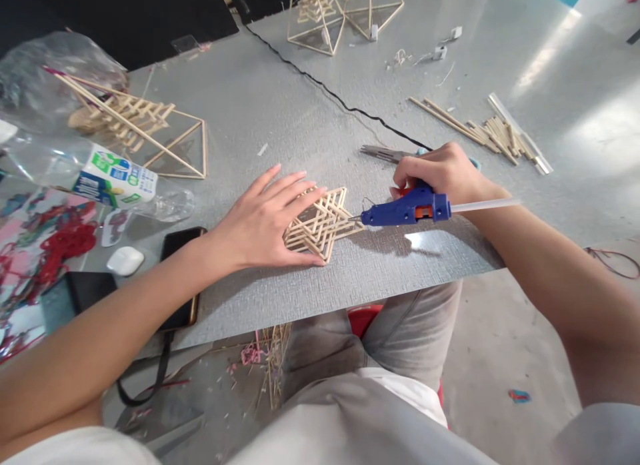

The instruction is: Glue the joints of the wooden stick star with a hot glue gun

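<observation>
My left hand (pixel 265 218) lies flat with fingers spread on a star-shaped lattice of wooden sticks (pixel 325 226) near the front edge of the grey table (pixel 280 118). My right hand (pixel 443 172) is closed around a blue glue gun (pixel 407 209) with a clear glue stick poking out of its back. The gun's nozzle points left and touches the star's right tip.
A pile of wooden sticks (pixel 493 133) lies at the right, scissors (pixel 385 153) behind the gun, a black cable (pixel 330 92) across the table. Stick pyramids (pixel 145 128) (pixel 330 15), a plastic bottle (pixel 100 175), a phone (pixel 181 278) and a white case (pixel 125 260) sit left and back.
</observation>
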`<state>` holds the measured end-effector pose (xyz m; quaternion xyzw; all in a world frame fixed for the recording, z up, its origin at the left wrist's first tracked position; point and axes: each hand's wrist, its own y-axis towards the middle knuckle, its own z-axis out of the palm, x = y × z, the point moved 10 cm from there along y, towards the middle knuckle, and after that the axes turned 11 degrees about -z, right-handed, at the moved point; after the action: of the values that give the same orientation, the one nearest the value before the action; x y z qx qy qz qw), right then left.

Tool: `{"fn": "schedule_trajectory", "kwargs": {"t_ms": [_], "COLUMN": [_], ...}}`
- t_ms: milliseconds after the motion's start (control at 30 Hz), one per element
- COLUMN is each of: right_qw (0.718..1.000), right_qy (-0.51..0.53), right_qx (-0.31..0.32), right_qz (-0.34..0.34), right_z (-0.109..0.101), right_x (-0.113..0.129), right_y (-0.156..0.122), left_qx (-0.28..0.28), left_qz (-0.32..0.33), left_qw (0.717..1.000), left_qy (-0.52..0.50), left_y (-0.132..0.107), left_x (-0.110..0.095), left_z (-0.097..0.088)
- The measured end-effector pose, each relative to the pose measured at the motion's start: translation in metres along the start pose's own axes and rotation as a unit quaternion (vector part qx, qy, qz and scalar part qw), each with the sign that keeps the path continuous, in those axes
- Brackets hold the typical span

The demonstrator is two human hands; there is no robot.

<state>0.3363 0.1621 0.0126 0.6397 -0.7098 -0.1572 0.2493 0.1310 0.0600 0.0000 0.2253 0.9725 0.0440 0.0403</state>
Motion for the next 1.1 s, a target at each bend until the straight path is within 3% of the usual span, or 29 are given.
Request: {"fn": "schedule_trajectory", "kwargs": {"t_ms": [133, 367, 667, 1100], "right_qw": [0.999, 0.995, 0.994, 0.994], "right_qy": [0.003, 0.025, 0.028, 0.034], "right_qx": [0.023, 0.078, 0.073, 0.061], "right_qz": [-0.031, 0.063, 0.073, 0.079], "right_z": [0.007, 0.023, 0.020, 0.016], "right_x": [0.009, -0.002, -0.002, -0.006], "right_y": [0.002, 0.003, 0.003, 0.002], "left_qx": [-0.008, -0.030, -0.008, 0.055], "left_qz": [-0.026, -0.062, -0.050, -0.030], "left_qw": [1.000, 0.998, 0.999, 0.997], "left_qy": [-0.001, 0.003, -0.003, -0.041], "left_y": [0.004, 0.004, 0.006, -0.003], "left_x": [-0.002, 0.000, 0.001, 0.020], "left_z": [0.002, 0.002, 0.003, 0.004]}}
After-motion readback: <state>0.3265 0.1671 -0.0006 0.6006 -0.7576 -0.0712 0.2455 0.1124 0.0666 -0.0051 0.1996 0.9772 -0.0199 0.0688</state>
